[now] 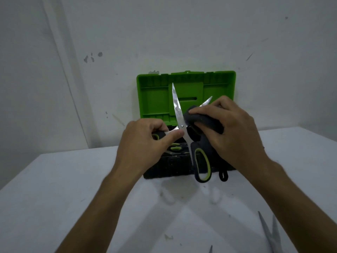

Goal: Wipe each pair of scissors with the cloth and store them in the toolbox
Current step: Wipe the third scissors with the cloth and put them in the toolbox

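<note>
Table [54, 179]: white, wall along far edge. Toolbox [186, 92] at far edge, green lid propped open against wall, a stored pair visible inside. Scissors [179, 121] held above box mouth, blades spread wide, long blade pointing up and away. Left hand [145, 143] pinches one handle, thumb pressed near pivot. Right hand [228, 128], fingers curled, presses dark cloth [200, 119] around the rightward blade. More blades [269, 232] near right front edge, unwiped I judge. Box directly below; drop path open.

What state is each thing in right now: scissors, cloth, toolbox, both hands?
Held scissors: blades spread open, above the toolbox.
Dark cloth: wrapped round one blade.
Toolbox: green lid up; scissors already inside.
Left hand: grips one handle.
Right hand: holds the cloth.
Scissors on table: blades apart, not yet stored.
</note>
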`<state>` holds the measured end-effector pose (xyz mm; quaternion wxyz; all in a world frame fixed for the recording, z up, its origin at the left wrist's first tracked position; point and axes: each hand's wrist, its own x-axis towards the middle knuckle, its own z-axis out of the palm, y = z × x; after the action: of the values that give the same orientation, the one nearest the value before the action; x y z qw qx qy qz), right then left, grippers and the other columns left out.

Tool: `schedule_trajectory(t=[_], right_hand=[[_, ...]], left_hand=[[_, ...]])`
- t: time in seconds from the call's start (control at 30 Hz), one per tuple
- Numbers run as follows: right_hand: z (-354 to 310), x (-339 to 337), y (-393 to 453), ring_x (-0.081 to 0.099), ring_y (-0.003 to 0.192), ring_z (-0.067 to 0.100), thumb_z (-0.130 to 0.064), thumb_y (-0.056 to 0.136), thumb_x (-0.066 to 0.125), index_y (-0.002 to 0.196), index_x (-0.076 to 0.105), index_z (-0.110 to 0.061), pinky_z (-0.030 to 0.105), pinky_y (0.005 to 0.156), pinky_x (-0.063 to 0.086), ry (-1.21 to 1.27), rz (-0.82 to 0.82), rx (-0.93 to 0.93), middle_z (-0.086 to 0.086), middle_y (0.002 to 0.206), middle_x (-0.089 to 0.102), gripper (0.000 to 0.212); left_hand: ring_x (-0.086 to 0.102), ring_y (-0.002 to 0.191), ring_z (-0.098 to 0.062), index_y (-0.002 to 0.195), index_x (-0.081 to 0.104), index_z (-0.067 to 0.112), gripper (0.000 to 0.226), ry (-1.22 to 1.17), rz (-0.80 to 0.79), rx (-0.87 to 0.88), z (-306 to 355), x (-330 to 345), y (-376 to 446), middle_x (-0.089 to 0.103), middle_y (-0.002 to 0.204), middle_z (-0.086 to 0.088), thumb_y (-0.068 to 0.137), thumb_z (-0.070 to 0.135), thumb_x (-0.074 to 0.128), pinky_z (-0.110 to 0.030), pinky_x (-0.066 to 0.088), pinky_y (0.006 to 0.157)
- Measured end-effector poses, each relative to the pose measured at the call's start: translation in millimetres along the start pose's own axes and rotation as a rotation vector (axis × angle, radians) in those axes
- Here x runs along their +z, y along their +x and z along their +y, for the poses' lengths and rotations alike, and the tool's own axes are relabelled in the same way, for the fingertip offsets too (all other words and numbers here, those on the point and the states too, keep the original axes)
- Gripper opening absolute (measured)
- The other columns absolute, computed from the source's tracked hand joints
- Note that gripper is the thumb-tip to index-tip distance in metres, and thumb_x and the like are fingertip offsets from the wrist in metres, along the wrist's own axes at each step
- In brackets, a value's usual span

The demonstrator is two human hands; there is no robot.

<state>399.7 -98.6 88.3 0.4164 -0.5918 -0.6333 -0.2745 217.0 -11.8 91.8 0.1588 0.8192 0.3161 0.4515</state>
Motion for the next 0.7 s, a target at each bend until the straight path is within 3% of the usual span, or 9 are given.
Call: schedule_trajectory(t=[0.13, 0.33, 0.5, 0.6, 0.7], right_hand=[[13, -7, 4, 0.055, 0.081, 0.015, -0.036, 0.092, 0.064, 0.116, 0.069, -0.034, 0.029, 0.062, 0.044, -0.075, 0.042, 0.103, -0.004, 0.096, 0.053, 0.024], [-4, -3, 0, 0.054, 0.078, 0.011, -0.036, 0.089, 0.068, 0.115, 0.071, -0.032, 0.023, 0.062, 0.044, 0.023, -0.076, -0.02, -0.007, 0.092, 0.053, 0.026], [17, -9, 6, 0.057, 0.084, 0.016, -0.039, 0.091, 0.064, 0.116, 0.069, -0.034, 0.029, 0.066, 0.043, -0.091, 0.055, 0.15, -0.004, 0.099, 0.052, 0.026], [13, -18, 7, 0.055, 0.087, 0.014, -0.041, 0.093, 0.059, 0.12, 0.064, -0.031, 0.019, 0.066, 0.037, -0.11, 0.074, 0.183, -0.002, 0.105, 0.049, 0.03], [-11, -12, 3, 0.05, 0.079, 0.007, -0.049, 0.099, 0.039, 0.123, 0.057, -0.028, 0.008, 0.062, 0.033, -0.05, -0.054, 0.108, -0.003, 0.109, 0.039, 0.036]], left_hand=[[0.061, 0.056, -0.012, 0.06, 0.065, 0.023, 0.044, 0.002, -0.079, -0.073, -5, 3, -1, 0.063, 0.056, 0.005, 0.07, 0.066, 0.066, -0.029, 0.046, 0.055], [0.06, 0.054, -0.011, 0.059, 0.065, 0.023, 0.048, 0.013, -0.054, -0.049, -1, 4, -1, 0.063, 0.056, 0.004, 0.069, 0.07, 0.064, -0.031, 0.046, 0.052], [0.059, 0.053, -0.013, 0.06, 0.066, 0.023, 0.048, 0.014, -0.043, -0.073, -2, 3, -2, 0.063, 0.056, 0.003, 0.067, 0.071, 0.066, -0.036, 0.051, 0.055], [0.057, 0.052, -0.012, 0.061, 0.066, 0.023, 0.049, 0.031, -0.047, -0.107, 1, 7, -1, 0.061, 0.055, 0.003, 0.067, 0.071, 0.066, -0.032, 0.048, 0.053], [0.058, 0.053, -0.01, 0.062, 0.066, 0.023, 0.049, 0.049, -0.04, -0.103, 4, 9, -3, 0.062, 0.056, 0.005, 0.069, 0.071, 0.065, -0.031, 0.048, 0.052]])
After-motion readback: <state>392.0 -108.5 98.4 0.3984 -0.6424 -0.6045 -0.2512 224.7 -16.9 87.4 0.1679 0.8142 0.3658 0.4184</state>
